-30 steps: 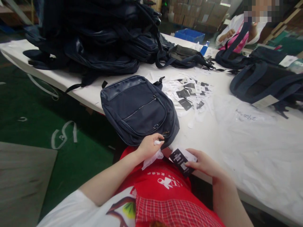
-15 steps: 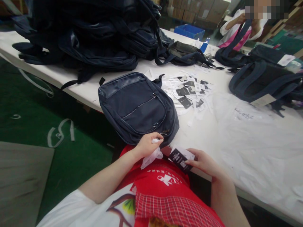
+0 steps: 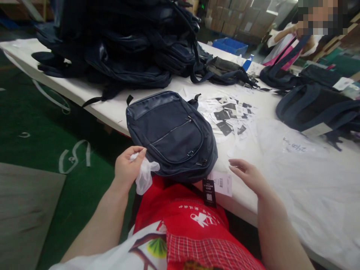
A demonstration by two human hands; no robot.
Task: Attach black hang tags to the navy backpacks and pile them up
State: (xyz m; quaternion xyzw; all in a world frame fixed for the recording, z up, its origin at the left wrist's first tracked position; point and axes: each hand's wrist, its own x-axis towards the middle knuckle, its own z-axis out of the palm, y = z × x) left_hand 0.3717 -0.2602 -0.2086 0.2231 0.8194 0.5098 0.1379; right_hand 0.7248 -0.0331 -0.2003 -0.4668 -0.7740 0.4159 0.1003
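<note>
A dark navy backpack (image 3: pixel 174 131) lies front side up on the table, just ahead of my apron. My left hand (image 3: pixel 128 165), off the backpack's near left corner, is closed on a crumpled piece of white translucent plastic (image 3: pixel 144 174). From the near end of the backpack hang a black tag (image 3: pixel 209 193) and a white label with a barcode (image 3: pixel 223 184). My right hand (image 3: pixel 249 176) is to the right of these tags, apart from them, fingers stretched out and holding nothing.
A pile of navy backpacks (image 3: pixel 120 48) fills the far left of the table. Loose black and white tags (image 3: pixel 229 116) lie scattered beyond the backpack. Clear plastic sheeting (image 3: pixel 298 165) covers the right side. More bags (image 3: pixel 317 107) lie there, near another person (image 3: pixel 292 41) handling a strap.
My right hand has let go of the tags and moved right. My left hand has moved left, away from the backpack's near end, with the plastic still in it.
</note>
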